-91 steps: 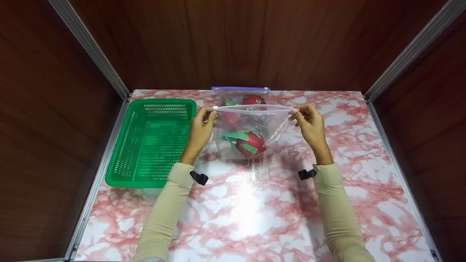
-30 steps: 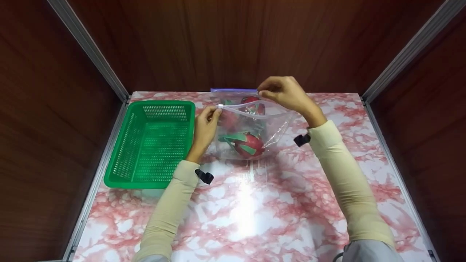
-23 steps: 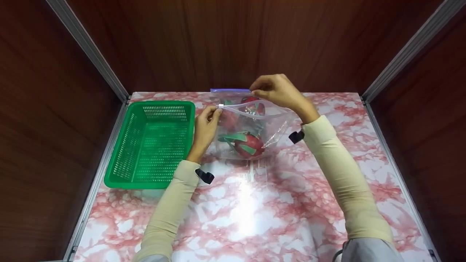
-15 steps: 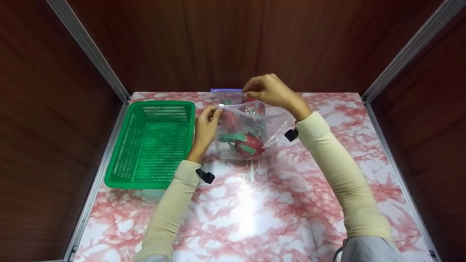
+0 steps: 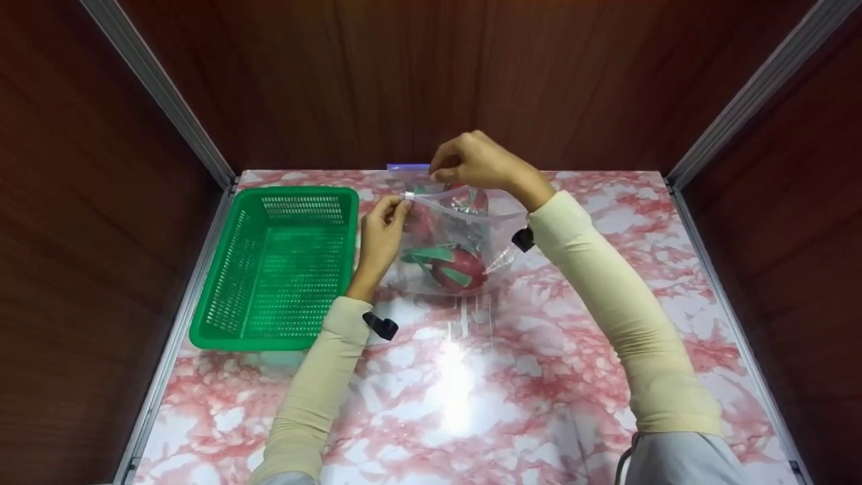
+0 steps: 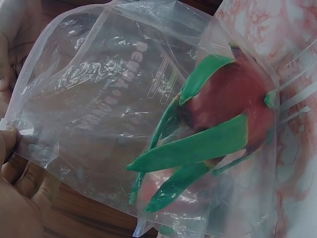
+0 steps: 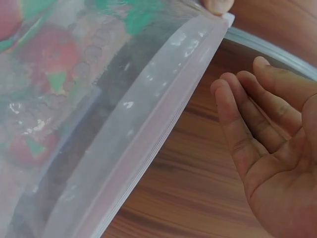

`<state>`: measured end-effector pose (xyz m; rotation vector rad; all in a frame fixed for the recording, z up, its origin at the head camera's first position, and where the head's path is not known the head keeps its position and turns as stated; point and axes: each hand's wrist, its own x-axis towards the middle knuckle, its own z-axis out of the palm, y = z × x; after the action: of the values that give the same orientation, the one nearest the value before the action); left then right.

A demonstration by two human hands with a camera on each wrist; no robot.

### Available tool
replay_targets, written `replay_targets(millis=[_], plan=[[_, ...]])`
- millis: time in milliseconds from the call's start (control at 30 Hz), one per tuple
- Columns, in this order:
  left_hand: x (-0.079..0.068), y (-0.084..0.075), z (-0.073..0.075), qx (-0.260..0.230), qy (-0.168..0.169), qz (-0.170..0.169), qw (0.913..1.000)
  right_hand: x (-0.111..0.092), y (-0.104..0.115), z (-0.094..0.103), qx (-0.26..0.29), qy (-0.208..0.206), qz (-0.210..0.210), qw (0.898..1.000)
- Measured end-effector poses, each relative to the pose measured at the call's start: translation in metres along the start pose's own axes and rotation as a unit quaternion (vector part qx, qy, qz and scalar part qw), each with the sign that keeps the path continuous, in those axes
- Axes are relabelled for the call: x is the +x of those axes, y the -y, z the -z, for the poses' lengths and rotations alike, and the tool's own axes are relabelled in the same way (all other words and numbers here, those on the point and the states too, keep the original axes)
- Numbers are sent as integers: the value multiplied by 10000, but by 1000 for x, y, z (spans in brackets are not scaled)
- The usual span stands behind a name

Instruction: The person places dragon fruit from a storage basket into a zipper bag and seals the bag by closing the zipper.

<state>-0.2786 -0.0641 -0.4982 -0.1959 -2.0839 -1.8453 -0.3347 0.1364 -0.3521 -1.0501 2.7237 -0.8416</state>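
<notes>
My left hand (image 5: 381,232) pinches the top corner of a clear slider zip bag (image 6: 99,119), close to its white slider (image 5: 409,196). The bag's mouth gapes in a loose curve. Inside lies a red dragon fruit (image 5: 461,269) with long green leaves, seen larger in the left wrist view. Above the bag's mouth, my right hand (image 5: 478,162) hovers with bent fingers. In the right wrist view that hand (image 7: 270,131) holds nothing and is apart from the bag's rim.
Behind stands a second zip bag with a purple closure (image 5: 407,167), partly hidden, with red and green fruit showing. A green plastic basket (image 5: 202,330) is at the left. A brown wood-patterned wall (image 5: 350,81) rises behind the marbled table (image 5: 539,391).
My right hand has let go of the bag's right corner, risen above the mouth and moved left toward the slider. The mouth now sags wider. My left hand has kept its pinch.
</notes>
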Motion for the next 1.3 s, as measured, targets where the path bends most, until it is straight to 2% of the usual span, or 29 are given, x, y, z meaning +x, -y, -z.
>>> replay_targets(millis=[433, 900, 1300], plan=[[-1, -1, 0, -31, 110, -64, 9999, 18, 15, -13, -55, 319, 206, 9993], [0, -1, 1, -98, 140, 21, 9999, 26, 22, -24, -72, 576, 214, 9981], [-2, -2, 2, -196, 98, 89, 9997, 28, 20, -31, -228, 477, 376, 9979]])
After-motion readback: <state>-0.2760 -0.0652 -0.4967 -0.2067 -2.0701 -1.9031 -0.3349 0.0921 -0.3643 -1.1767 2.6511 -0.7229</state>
